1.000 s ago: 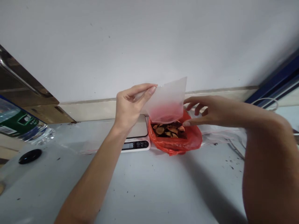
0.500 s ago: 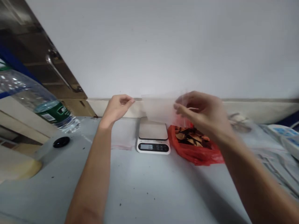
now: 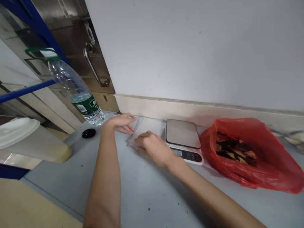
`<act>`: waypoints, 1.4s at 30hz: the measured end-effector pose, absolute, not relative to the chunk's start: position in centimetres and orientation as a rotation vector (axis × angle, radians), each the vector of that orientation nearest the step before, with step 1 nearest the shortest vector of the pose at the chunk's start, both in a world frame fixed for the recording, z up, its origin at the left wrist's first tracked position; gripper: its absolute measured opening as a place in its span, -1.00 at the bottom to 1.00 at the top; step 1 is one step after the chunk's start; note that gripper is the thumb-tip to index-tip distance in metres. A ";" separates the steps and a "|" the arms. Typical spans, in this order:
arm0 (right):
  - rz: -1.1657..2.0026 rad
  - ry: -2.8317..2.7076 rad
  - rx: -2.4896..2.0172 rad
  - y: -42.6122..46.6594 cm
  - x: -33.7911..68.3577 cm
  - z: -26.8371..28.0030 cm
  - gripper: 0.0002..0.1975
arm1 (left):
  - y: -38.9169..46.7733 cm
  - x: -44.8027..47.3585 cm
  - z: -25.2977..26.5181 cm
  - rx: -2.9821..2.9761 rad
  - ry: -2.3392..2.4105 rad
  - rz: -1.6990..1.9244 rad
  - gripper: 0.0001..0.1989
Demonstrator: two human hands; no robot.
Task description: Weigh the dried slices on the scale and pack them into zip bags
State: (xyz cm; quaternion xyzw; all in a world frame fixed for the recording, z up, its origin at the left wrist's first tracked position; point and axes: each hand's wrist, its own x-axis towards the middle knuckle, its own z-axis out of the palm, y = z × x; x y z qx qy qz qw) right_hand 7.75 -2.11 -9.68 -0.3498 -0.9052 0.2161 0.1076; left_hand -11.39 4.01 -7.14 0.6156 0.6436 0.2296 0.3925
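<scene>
A flat stack of clear plastic zip bags [image 3: 152, 126] lies on the table against the wall, just left of a small digital kitchen scale [image 3: 182, 134]. My right hand [image 3: 153, 146] bends over the near edge of the stack, its fingers closed on the bags; the fingertips are partly hidden. At the stack's left edge, my left hand [image 3: 121, 123] is held with fingers apart and grips nothing. The scale's metal plate carries nothing. Right of it stands a red plastic bag [image 3: 249, 171], its mouth wide, with dried brown slices [image 3: 235, 148] inside.
A large water bottle [image 3: 82, 95] stands at the back left, beside a black round cap [image 3: 88, 133]. A pale cup with a white lid [image 3: 35, 139] is at the left edge. The white wall [image 3: 190, 57] closes off the back. Dark specks dot the grey table [image 3: 135, 196].
My right hand has moved left and down from above the scale, bringing a clear bag to the stack. My left hand has lowered beside it. The view has swung left.
</scene>
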 end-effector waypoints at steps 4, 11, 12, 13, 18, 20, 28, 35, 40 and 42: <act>0.715 -2.641 -0.936 -1.8 8.4 -11.2 -0.73 | 4.8 -11.0 -7.3 1.632 1.614 0.429 -0.70; 0.908 -2.405 -0.981 -1.4 8.9 -12.9 -0.71 | 5.9 -7.8 -7.2 1.889 1.331 0.279 -0.73; 0.952 -2.383 -0.992 -1.4 9.0 -12.9 -0.73 | 5.9 -7.5 -7.3 1.913 1.314 0.202 -0.64; 0.986 -2.372 -0.998 -1.4 9.0 -12.9 -0.75 | 6.0 -7.2 -7.5 1.937 1.316 0.126 -0.53; 1.013 -2.399 -0.991 -1.8 9.4 -12.2 -0.79 | 6.5 -6.3 -8.6 2.000 1.454 -0.047 -0.24; 1.025 -2.423 -0.964 -2.1 9.9 -11.8 -0.80 | 6.5 -5.8 -8.8 2.004 1.491 -0.069 -0.22; 1.050 -2.385 -0.942 -3.0 17.9 -6.4 -0.80 | 5.5 -2.9 -7.9 2.009 1.728 -0.165 -0.40; 0.691 -2.174 -1.328 -3.9 28.9 -1.9 -0.66 | 3.4 0.2 -3.7 2.127 1.797 -0.176 -0.44; 0.393 -1.969 -1.654 -3.7 36.8 -2.4 -0.56 | 1.6 4.3 -2.7 2.355 1.418 0.208 -0.60; 0.271 -1.925 -1.794 -3.6 39.6 -2.9 -0.55 | 1.1 6.2 -3.0 2.394 1.147 0.380 -0.71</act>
